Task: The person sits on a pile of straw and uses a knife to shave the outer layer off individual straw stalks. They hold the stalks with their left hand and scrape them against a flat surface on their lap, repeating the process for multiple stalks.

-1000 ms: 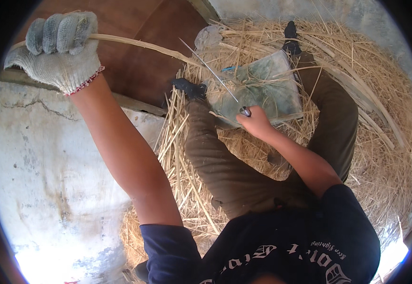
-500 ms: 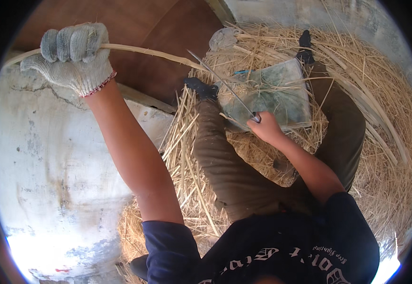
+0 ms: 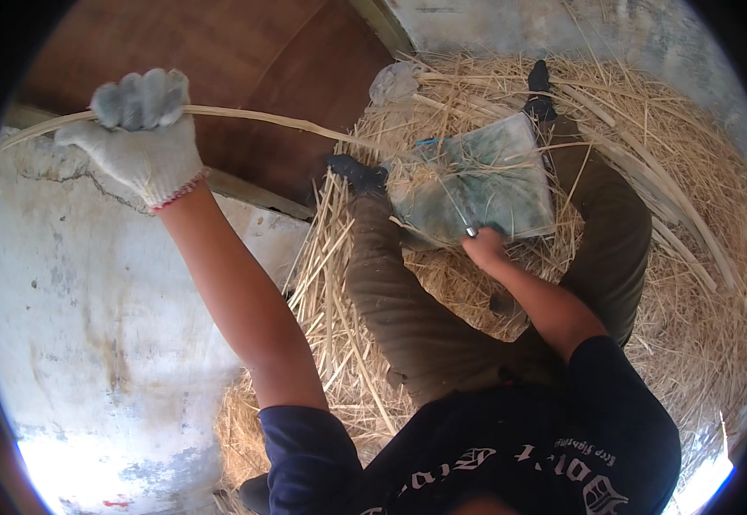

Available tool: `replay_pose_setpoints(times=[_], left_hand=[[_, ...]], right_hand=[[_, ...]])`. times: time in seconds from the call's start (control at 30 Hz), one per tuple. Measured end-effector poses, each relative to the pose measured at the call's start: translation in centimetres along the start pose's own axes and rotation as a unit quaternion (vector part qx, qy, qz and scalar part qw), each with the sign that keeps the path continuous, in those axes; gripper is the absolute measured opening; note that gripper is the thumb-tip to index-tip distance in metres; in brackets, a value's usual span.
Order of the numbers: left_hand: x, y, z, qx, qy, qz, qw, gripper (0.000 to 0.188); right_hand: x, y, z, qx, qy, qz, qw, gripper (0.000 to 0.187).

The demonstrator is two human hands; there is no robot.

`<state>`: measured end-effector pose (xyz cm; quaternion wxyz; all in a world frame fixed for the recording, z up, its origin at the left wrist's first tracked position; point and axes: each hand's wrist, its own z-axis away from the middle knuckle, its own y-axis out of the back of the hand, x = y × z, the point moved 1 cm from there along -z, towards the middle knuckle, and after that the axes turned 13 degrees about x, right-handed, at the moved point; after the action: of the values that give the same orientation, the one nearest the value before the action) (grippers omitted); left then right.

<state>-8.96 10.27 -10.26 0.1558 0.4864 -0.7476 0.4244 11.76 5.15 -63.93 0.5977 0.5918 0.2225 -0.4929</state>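
My left hand, in a white knitted glove with greyish fingers, is closed round a long pale strip that looks like split bamboo. The strip bows from the far left over to the stained greenish-white pad between my legs. My bare right hand grips a knife by its handle, a bright metal collar showing above the fist. Its thin blade points up and left over the pad, blurred toward the tip, near the strip's far end. Whether blade and strip touch I cannot tell. Thin shavings lie on the pad.
Shavings heap round my legs and the pad. Several split strips lie beside my left leg, and longer ones curve past my right. A brown panel and a stained wall stand at the left.
My left hand has come down slightly with the strip. The knife in my right hand has dropped from above the pad's left edge to lower over the pad.
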Motion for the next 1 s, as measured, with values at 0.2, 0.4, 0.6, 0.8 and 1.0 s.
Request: replay_pose_setpoints(times=[0.2, 0.4, 0.6, 0.8, 1.0], left_hand=[[-3.9, -0.4, 3.5, 0.24, -0.133, -0.131, 0.953, 0.064], [-4.5, -2.2, 6.2, 0.197, -0.147, -0.124, 0.962, 0.064], [-5.7, -1.4, 5.8, 0.174, -0.138, -0.146, 0.964, 0.068], [-5.0, -0.2, 6.8, 0.14, -0.126, -0.073, 0.979, 0.068], [-4.2, 0.1, 8.0, 0.152, -0.076, -0.029, 0.985, 0.07]], right_hand=[[-7.9, 2.7, 2.5, -0.062, 0.077, -0.116, 0.988, 0.032], [-16.9, 9.7, 7.6, -0.093, 0.146, -0.172, 0.97, 0.034], [-9.3, 2.7, 5.6, -0.11, -0.014, -0.179, 0.978, 0.04], [-8.1, 5.5, 2.9, -0.14, -0.083, -0.101, 0.982, 0.039], [-15.4, 7.6, 7.8, -0.104, 0.203, -0.169, 0.959, 0.041]])
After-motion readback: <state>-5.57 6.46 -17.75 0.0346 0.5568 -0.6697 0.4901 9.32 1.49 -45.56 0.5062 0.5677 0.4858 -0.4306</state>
